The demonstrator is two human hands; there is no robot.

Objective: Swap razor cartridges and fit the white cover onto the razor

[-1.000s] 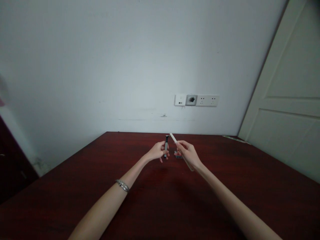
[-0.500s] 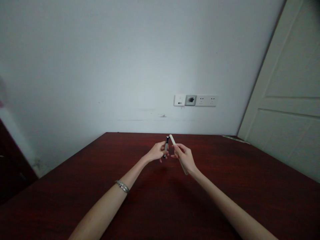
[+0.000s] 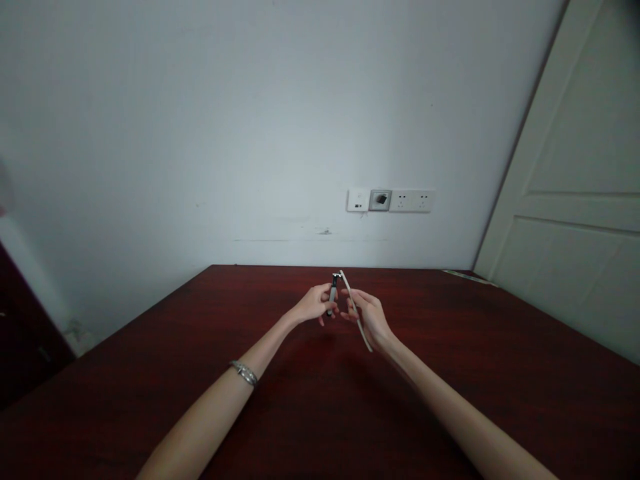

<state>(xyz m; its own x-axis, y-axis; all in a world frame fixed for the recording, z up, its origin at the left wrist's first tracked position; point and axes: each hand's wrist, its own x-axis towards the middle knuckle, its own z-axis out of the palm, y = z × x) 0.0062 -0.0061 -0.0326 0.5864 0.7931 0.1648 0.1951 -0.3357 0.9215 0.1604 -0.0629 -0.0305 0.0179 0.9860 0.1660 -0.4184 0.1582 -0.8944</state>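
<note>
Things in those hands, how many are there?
2: a gray-and-black tool in the left hand and a thin pale strip in the right hand. Something small could be hidden behind the hands.

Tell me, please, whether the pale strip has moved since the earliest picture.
Yes: against the grey wall fitting, the near end of the pale strip has swung left, and it has turned edge-on.

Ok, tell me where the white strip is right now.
In the head view, the white strip is in the right hand, just right of the grey-and-black tool that the left hand holds.
</note>
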